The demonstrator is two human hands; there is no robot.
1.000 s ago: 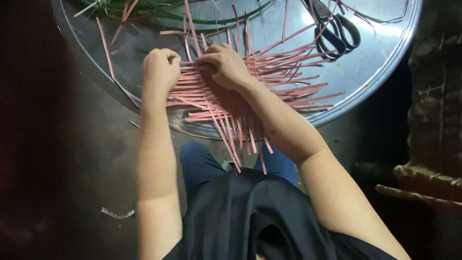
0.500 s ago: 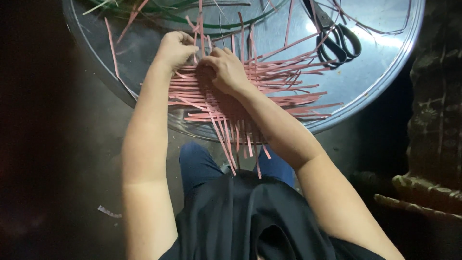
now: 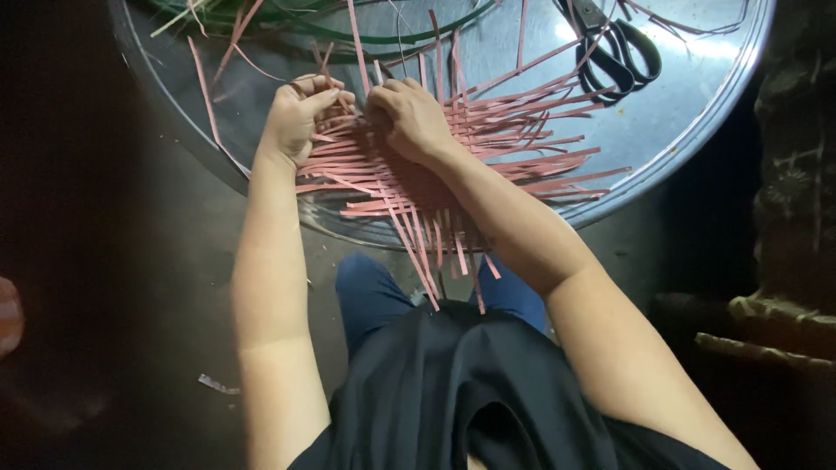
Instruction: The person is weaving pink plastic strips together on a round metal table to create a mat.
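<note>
Pink strips (image 3: 488, 148) lie half-woven on the round metal tray (image 3: 697, 122) — thin, light, springy, best pinched near crossings. Left hand (image 3: 300, 117) pinches one strip; right hand (image 3: 414, 117) presses the weave flat.

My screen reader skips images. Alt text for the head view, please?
Both hands, left hand and right hand, press on a flat weave of pink strips on a round metal tray. Black scissors lie at the tray's far right.
</note>
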